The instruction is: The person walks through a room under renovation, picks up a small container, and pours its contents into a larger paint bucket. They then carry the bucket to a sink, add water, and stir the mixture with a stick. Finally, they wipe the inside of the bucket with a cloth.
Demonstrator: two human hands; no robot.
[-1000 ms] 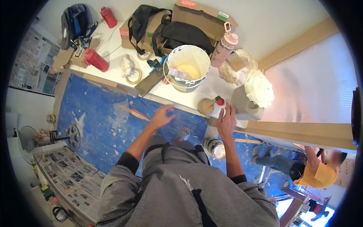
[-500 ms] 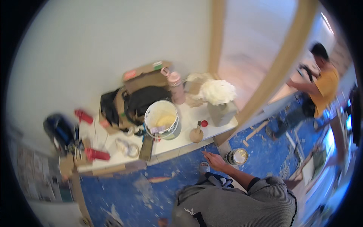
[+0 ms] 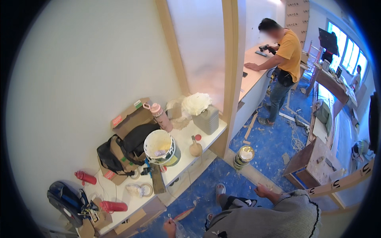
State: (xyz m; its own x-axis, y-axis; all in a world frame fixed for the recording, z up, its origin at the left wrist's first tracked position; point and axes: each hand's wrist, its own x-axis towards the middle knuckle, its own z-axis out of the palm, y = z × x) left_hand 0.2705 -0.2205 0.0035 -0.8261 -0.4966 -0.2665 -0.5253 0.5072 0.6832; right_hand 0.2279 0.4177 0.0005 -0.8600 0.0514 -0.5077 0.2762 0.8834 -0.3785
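Observation:
My right hand point(image 3: 262, 190) hangs low over the blue-covered floor, fingers loosely bent and apart, with nothing seen in it. Beyond it, an open tin point(image 3: 244, 156) stands on a pale floor strip. Near the lower edge, my left hand point(image 3: 170, 227) is closed, seemingly on a piece of clear plastic point(image 3: 180, 229); its exact kind is hard to make out. On the white bench ahead stand a white bucket point(image 3: 160, 146) with pale residue inside and a grey jug point(image 3: 207, 121) topped by a crumpled white bundle point(image 3: 196, 104).
The white bench point(image 3: 119, 194) also carries a black bag point(image 3: 137, 144), a pink bottle point(image 3: 160, 117), red tools point(image 3: 113, 206) and tape rolls point(image 3: 147, 190). A wooden post point(image 3: 231, 67) rises at its right end. Farther right, a person point(image 3: 289, 51) works at a counter; a wooden box point(image 3: 313, 158) stands nearby.
My view has swung toward the right. My right hand has drawn back from beside the tin, its fingers now more bent. My left hand shows more plainly at the lower edge.

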